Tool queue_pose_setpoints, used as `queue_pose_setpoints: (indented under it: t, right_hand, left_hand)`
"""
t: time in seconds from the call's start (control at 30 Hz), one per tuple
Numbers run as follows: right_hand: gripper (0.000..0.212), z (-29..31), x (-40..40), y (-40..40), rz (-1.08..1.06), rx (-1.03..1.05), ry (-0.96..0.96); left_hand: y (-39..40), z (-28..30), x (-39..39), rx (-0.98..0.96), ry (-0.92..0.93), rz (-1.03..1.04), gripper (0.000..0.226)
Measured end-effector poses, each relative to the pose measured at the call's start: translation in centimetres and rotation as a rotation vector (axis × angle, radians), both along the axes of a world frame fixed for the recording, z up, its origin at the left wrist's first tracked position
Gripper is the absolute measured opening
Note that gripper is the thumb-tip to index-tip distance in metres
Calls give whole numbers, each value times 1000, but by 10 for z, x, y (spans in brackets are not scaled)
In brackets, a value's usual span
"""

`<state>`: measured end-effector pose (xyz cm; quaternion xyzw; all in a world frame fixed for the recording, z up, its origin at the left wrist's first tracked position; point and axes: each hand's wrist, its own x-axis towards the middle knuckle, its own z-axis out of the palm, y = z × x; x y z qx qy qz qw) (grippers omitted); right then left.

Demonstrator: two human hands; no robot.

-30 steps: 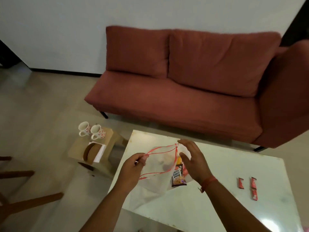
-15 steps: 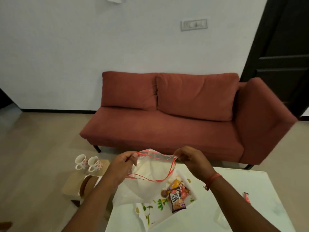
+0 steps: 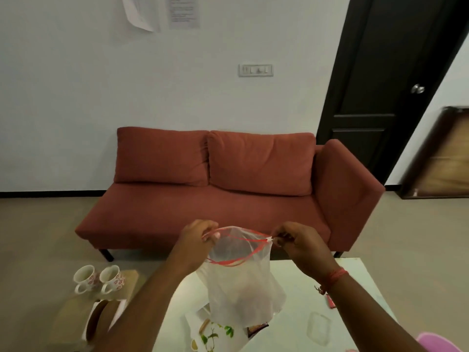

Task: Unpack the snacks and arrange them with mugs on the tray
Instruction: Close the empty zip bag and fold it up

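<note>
I've lifted the drawstring bag (image 3: 241, 283) clear above the tray (image 3: 215, 334) at the table's (image 3: 355, 301) near-left edge, left hand (image 3: 196, 240) and right hand (image 3: 300, 246) each pinching its red-trimmed mouth (it looks emptied now), mugs (image 3: 100, 278) still on the side stool (image 3: 76, 311).

You have the translucent white plastic bag with red drawstring rim (image 3: 238, 283) held up, mouth stretched wide, hanging over the white tray with a green leaf print (image 3: 215, 335) on the tabletop. Two white mugs with red flower patterns (image 3: 100, 278) stand upright side by side, well left of the tray.
</note>
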<state>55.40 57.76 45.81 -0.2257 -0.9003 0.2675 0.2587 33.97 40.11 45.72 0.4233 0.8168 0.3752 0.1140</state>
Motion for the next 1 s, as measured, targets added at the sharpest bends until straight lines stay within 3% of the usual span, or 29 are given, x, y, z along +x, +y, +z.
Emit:
queue_pose_setpoints:
  t: [0.1,0.2,0.43,0.53,1.0]
  right_hand:
    - [9,8,-1,-8,-1,28,-9]
    - [6,16,-4,-12,26,92,-19]
    - [17,34,5,8,45,115,5]
    - [12,37,15,22,40,77,29]
    - [5,39,36,72,54,22,104]
  left_hand:
    - [14,11,28,160,216,-228,24]
    - [32,15,57,133,285,-385,25]
    - [70,21,79,211,272,-316,9]
    - [83,21,85,222,291,-289,4]
    - [109,32,91,245,354,-241,6]
